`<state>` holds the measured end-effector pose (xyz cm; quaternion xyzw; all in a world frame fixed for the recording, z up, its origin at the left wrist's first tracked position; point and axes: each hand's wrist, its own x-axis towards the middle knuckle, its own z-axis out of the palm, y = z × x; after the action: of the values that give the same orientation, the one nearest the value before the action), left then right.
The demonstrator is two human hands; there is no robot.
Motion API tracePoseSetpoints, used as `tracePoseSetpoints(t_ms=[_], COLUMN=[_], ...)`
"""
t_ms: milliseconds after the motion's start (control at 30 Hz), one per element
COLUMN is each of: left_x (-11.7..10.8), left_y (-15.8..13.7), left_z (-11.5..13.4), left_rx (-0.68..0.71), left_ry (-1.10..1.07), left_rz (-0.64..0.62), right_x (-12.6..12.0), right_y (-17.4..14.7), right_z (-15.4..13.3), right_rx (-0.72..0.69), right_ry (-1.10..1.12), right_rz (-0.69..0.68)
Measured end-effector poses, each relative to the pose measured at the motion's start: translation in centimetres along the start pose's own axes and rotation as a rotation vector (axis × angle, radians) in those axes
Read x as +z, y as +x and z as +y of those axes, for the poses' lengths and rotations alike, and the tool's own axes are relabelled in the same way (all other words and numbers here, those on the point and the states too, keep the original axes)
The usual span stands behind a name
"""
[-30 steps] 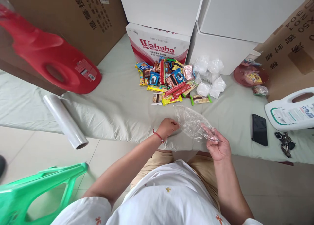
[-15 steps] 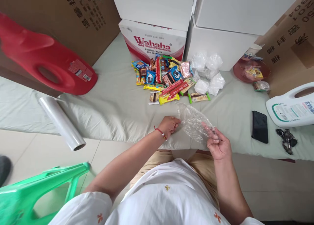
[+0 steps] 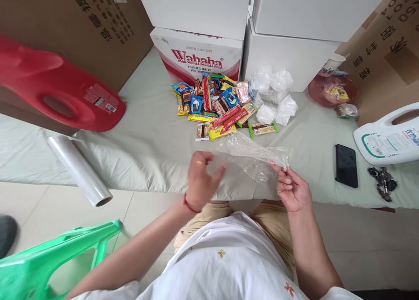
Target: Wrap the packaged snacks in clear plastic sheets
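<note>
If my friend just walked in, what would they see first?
Probably the heap of bright snack packets in front of the Wahaha box. Then the big red bottle at the picture's left and the green stool in the bottom left corner. Below the packets, the right hand pinches clear plastic film.

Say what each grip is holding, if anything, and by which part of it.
The right grip pinches clear plastic film by an edge near its right end. The left grip, blurred, is open and appears to hold nothing.
</note>
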<state>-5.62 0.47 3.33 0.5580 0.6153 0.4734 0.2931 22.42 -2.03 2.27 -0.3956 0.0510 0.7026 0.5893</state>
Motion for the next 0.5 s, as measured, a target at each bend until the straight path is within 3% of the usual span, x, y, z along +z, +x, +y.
tracePoseSetpoints(t_ms=[67,167,233,333,400,500], left_x=[1.8,5.1,7.0,8.2,8.1,7.3], left_y=[-1.3,-0.2,2.1,5.6,6.8,6.5], left_z=[1.3,2.4,2.3,1.8,1.6,1.7], left_rx=[0.24,0.424,0.47,0.509,0.521,0.49], left_ry=[-0.01,0.082,0.222,0.315,0.27,0.093], left_rz=[-0.113,-0.222,-0.287,-0.538,-0.693,-0.806], right_x=[1.1,2.5,2.9,3.0,2.9,3.1], right_y=[-0.1,-0.6,-1.1,-1.9,-2.3,-2.6], right_z=[0.3,0.6,0.5,-0.1,-0.8,-2.2], right_rx=[-0.013,-0.051,-0.072,-0.119,-0.173,-0.273], right_ry=[-0.05,-0.128,-0.177,-0.269,-0.331,-0.41], right_rz=[-0.021,-0.032,-0.037,-0.041,-0.031,-0.01])
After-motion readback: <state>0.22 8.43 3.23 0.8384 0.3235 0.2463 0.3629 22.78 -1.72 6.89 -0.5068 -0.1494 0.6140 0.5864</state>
